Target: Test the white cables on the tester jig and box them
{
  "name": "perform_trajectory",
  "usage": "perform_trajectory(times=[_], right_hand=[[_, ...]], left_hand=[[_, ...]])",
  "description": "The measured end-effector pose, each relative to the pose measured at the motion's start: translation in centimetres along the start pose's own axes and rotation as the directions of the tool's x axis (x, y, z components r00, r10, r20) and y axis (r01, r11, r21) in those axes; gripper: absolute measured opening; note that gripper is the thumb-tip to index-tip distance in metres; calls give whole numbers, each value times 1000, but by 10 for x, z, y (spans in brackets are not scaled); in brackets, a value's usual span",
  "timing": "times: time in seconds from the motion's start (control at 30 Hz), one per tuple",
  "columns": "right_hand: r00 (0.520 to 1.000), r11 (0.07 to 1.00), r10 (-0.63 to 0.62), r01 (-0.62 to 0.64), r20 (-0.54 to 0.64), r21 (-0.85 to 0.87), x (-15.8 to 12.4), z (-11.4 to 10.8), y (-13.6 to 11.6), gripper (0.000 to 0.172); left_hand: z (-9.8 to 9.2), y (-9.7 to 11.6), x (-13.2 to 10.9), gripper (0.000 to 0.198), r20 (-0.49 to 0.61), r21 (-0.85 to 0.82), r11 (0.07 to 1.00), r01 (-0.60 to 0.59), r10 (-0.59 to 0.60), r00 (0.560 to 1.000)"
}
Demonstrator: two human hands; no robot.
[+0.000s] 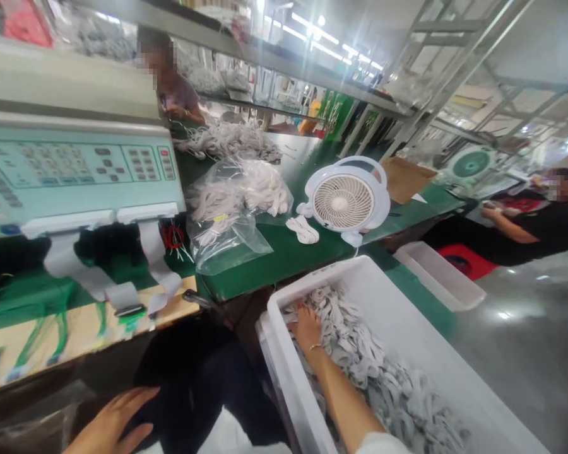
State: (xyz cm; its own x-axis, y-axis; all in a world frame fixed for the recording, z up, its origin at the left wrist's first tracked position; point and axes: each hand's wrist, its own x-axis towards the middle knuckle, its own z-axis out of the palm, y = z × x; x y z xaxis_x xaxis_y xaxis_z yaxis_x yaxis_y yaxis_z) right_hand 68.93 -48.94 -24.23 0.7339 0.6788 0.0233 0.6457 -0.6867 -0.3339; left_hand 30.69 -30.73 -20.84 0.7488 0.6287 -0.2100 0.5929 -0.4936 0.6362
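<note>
Pulling could snarl overlapping cord bundles (366, 347) at the bin's (409, 315) far-left corner, right hand (307, 326) of indeterminable grip, left hand (113, 417) with fingers apart.

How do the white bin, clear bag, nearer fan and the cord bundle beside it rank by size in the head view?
1. White bin, cut off by the picture's edge
2. Clear bag
3. Nearer fan
4. Cord bundle
Being close to the camera enlarges the bin.
</note>
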Motion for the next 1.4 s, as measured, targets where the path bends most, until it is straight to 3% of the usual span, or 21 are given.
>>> perform_trajectory(times=[0.07,0.13,0.2,0.27,0.33,0.4,0.43,0.5,0.53,0.6,0.67,0.73,0.83,0.9,0.93,1.0,1.07,1.13,1.23,1.33,1.4], right_hand=[[999,999,-51,51,-20,0,-6,-2,4,38],[994,995,-99,100,-44,9,-11,-13,11,39],[988,991,-129,131,-86,9,-16,-34,16,42],[968,989,-145,150,-203,9,-22,-66,14,39],[898,981,-158,192,-412,42,-30,-103,-2,37],[829,958,-176,267,-530,99,-43,-136,-35,41],[805,938,-225,331,-549,100,-51,-147,-56,42],[769,865,-383,493,-511,94,-68,-157,-103,42],[760,817,-465,566,-453,111,-75,-156,-126,40],[768,735,-572,636,-288,234,-87,-145,-168,34],[807,697,-580,562,-112,445,-91,-129,-200,30],[825,635,-558,358,87,684,-91,-110,-223,34],[741,391,-566,-144,361,909,-91,-81,-247,44],[695,180,-556,-435,456,882,-96,-64,-259,46],[692,93,-535,-522,484,848,-99,-57,-265,45],[707,-27,-479,-604,520,797,-104,-45,-275,38],[732,-88,-400,-630,552,771,-105,-38,-283,30],[742,-83,-330,-639,583,765,-103,-37,-287,30],[751,39,-272,-617,602,786,-94,-43,-285,42],[744,173,-325,-560,584,810,-85,-54,-272,46],[730,246,-383,-510,566,824,-79,-60,-258,40]], left_hand=[[2,7,0,35,49,9,1000,-21,21,999],[4,6,-3,35,73,12,999,-31,30,997],[2,6,-6,36,82,-24,999,-29,31,996],[-3,14,-10,37,102,-89,996,0,9,995],[-10,36,-12,37,152,-184,980,68,-40,988],[-16,70,-12,38,233,-357,924,138,-55,971],[-19,90,-11,39,287,-486,859,162,-19,958],[-23,127,-8,52,341,-770,614,173,166,925],[-25,142,-6,58,301,-872,458,173,223,927],[-30,159,-3,50,151,-970,209,120,140,979],[-37,158,-3,38,60,-997,56,60,-3,998],[-45,144,-8,33,82,-996,-32,79,-113,990],[-58,117,-19,35,180,-979,-144,147,-254,950],[-64,103,-24,35,231,-961,-225,160,-337,913],[-67,98,-25,35,257,-949,-269,164,-360,897],[-70,91,-25,33,303,-920,-355,165,-377,875],[-69,88,-22,31,333,-890,-426,163,-364,870],[-64,87,-17,30,357,-866,-473,164,-355,864],[-53,89,-12,29,379,-854,-489,178,-352,856],[-47,93,-9,27,376,-856,-481,192,-322,869],[-48,94,-8,26,366,-855,-489,170,-340,866]])
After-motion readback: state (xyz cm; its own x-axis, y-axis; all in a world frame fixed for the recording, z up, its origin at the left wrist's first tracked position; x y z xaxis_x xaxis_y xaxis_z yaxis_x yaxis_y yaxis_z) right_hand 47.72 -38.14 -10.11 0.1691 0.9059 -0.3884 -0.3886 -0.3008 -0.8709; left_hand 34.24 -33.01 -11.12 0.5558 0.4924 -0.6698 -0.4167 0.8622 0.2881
